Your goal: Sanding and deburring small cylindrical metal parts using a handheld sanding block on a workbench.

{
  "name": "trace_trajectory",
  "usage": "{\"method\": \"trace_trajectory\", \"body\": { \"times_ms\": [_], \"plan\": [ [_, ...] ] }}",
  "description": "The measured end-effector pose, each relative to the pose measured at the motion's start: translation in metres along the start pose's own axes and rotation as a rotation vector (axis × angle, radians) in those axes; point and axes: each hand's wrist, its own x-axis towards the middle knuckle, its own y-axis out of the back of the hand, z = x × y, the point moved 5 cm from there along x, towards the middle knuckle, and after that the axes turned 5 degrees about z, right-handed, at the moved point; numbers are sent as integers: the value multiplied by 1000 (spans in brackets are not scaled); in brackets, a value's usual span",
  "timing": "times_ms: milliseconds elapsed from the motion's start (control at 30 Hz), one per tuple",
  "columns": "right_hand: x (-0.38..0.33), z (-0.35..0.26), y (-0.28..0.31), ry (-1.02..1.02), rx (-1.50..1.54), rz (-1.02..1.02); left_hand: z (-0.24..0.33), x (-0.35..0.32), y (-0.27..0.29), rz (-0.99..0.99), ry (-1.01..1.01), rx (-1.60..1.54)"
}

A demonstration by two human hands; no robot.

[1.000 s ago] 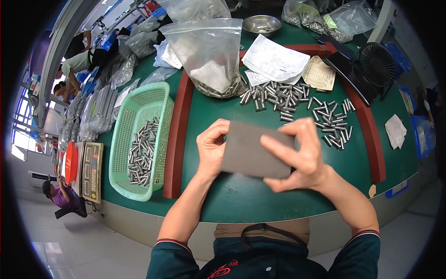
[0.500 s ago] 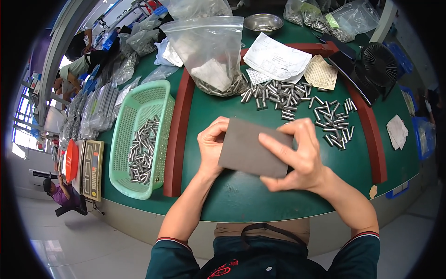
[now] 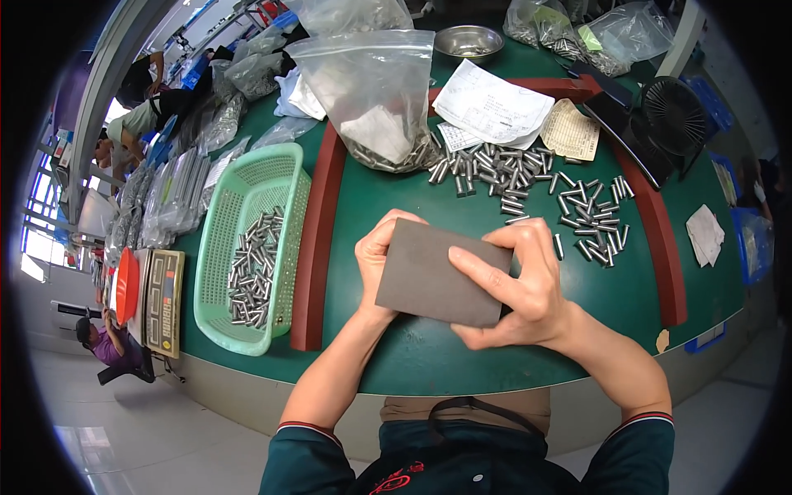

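Note:
A flat, grey-brown rectangular pad (image 3: 429,276), perhaps an abrasive sheet, is held tilted above the green table. My right hand (image 3: 528,293) grips its right side, the thumb lying across the top face and other fingers at the edge and underneath. My left hand (image 3: 375,260) is closed at the pad's left edge. Its fingers curl behind the pad, so whatever they hold is hidden. Beyond the hands lie short metal pins in a heap (image 3: 503,169) and a looser group of similar pins (image 3: 594,219) to the right. A single pin (image 3: 559,246) rests near my right hand.
A green plastic basket (image 3: 212,247) with metal pins stands left, beside a dark red rail (image 3: 318,247). Farther back are a clear bag (image 3: 363,91), papers (image 3: 492,103), a steel bowl (image 3: 468,40) and a black fan (image 3: 672,115). A scale (image 3: 162,301) sits far left.
The pad has shifted left and slightly down, covering more of my left hand, and my right hand has moved with it. The single pin beside my right hand has come into sight.

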Motion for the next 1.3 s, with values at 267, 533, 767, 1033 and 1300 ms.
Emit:
{"method": "trace_trajectory", "body": {
  "times_ms": [267,533,767,1033,1300],
  "plan": [
    [2,2,-4,-59,-49,32,5,-9,-7,77,-9,14],
    [3,18,-2,-59,-79,59,-2,-16,-12,138,14,127],
    [5,6,-2,-65,-65,65,4,-24,-15,207,144,139],
    [3,27,4,-122,-151,153,-13,-15,-18,-2,28,-31],
    [-1,70,14,-250,-250,204,1,-10,-24,-128,-59,-140]
  ]
}}
